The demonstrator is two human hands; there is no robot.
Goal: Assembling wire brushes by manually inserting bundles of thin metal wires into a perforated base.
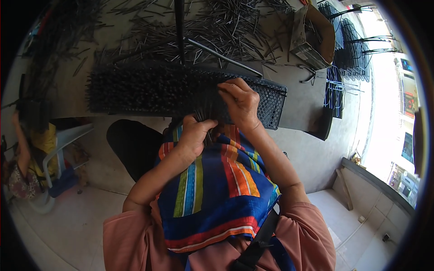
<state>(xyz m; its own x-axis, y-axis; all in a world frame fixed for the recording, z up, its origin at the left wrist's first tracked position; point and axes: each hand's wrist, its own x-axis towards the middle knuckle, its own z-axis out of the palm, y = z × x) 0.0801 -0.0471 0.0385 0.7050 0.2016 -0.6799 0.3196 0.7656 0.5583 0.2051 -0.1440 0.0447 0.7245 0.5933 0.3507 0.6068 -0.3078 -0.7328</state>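
A bundle of thin, dark rods (204, 108) sits above the near edge of a long black tray, in front of the person's chest. The rods look slim and straight, with a dull sheen, and fan out upward; their upper ends melt into the dark behind, so their number is hard to make out. The left hand (193, 135) is closed around the lower part of the bundle, its thumb laid across. The right hand (242, 103) is raised over the tray with its fingers curled toward the thumb; whether the tips pinch a rod, I cannot tell.

The perforated tray (274, 97) shows bare round holes at its right end, while upright rods (135, 88) crowd the rest and hide its floor. Beyond it lie loose rods (226, 29), cut off by the upper edge, and a worn open box (300, 44) with shadowed contents. A striped cloth (203, 224) covers the person's front. At far left, another person's forearm (23, 142) shows, blurred. Outside, a reddish sign (410, 103) bears markings too small to read.
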